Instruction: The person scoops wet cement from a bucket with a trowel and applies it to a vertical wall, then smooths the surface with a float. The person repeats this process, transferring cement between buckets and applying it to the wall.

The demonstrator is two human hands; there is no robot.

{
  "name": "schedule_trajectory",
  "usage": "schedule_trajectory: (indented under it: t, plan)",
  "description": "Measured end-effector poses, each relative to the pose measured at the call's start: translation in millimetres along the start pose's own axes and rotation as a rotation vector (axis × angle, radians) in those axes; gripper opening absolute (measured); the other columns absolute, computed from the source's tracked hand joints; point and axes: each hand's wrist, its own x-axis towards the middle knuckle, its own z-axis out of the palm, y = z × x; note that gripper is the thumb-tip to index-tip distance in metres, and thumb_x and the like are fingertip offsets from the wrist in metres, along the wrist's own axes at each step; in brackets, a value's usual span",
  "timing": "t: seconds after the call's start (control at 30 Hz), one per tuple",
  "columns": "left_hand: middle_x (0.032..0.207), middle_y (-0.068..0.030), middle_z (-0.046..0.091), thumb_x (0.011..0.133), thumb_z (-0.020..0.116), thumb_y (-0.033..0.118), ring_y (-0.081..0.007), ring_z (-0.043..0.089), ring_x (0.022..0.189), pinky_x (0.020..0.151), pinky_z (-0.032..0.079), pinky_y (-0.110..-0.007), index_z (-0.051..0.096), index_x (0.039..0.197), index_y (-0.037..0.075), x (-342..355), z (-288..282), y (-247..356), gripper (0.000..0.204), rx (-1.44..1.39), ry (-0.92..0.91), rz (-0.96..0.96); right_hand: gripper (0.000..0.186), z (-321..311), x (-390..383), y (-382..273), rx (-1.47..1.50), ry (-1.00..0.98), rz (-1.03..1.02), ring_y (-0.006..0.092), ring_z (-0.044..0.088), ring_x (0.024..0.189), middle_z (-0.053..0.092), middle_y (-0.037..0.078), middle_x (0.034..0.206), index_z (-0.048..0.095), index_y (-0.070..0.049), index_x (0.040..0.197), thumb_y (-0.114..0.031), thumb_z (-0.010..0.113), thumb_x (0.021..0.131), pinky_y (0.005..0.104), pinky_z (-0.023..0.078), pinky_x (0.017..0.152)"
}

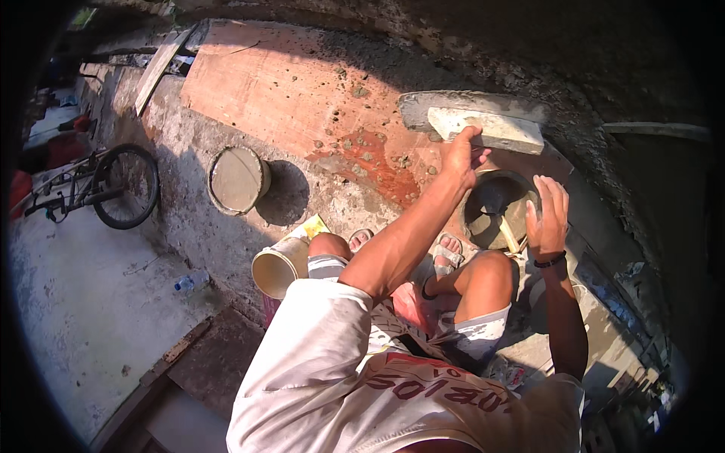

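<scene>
My left hand [461, 160] reaches up and to the right, its fingers closed at the near edge of a plastering float [491, 130]. The float looks like a long pale block on a flat grey board, and its far side lies in shade. My right hand [548, 217], with a dark band at the wrist, is held with its fingers stretched out beside the right rim of a bucket [470, 226]. Inside that bucket stands a tool with a pale wooden handle [508, 235] and a dark head. Nothing shows in my right hand.
A mortar-spattered wooden board [272, 83] lies ahead, along a rough wall. To the left are a bucket of grey mortar [236, 181], a pale empty bucket [276, 272] and a bicycle wheel [127, 187]. A plastic bottle [189, 282] lies on the pale ledge.
</scene>
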Motion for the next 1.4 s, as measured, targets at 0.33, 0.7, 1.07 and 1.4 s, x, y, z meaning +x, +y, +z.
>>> schedule_trajectory:
  t: [0.33,0.7,1.07,1.4]
  plan:
    - [0.070,-0.0056,0.058,0.072,0.072,0.021,-0.0154,0.056,0.052,0.040,0.037,-0.026,0.060,0.082,0.003,62,16,-53,0.024,0.081,-0.088,0.196,0.075,114,41,136,-0.624,0.149,-0.346,0.0320,0.045,0.120,0.045,0.009,0.134,0.041,-0.023,0.145,-0.006,0.067,0.076,0.0496,0.036,0.100]
    - [0.083,-0.0078,0.068,0.091,0.066,0.026,-0.0184,0.065,0.062,0.061,0.054,-0.034,0.056,0.098,0.007,66,-28,-26,0.023,0.926,-0.442,0.279,0.052,120,39,204,-0.471,0.020,-0.077,0.0334,0.046,0.111,0.048,0.014,0.115,0.050,-0.006,0.127,-0.014,0.066,0.078,0.0492,0.039,0.090]
    - [0.108,-0.0172,0.064,0.091,0.064,0.034,-0.0215,0.066,0.078,0.069,0.056,-0.034,0.049,0.127,-0.001,57,-116,-34,0.052,1.591,-0.305,0.106,0.057,189,-61,329,-0.341,-0.248,0.534,0.0349,0.042,0.128,0.045,0.014,0.134,0.051,-0.008,0.131,-0.023,0.069,0.079,0.0529,0.037,0.104]
    - [0.113,-0.0244,0.057,0.085,0.074,0.037,-0.0268,0.065,0.077,0.070,0.058,-0.037,0.047,0.121,-0.004,68,-173,-122,0.060,1.365,-0.246,-0.309,0.068,214,-86,325,-0.099,-0.208,0.707,0.0365,0.031,0.140,0.035,0.020,0.150,0.041,-0.016,0.144,-0.021,0.069,0.082,0.0456,0.024,0.116]
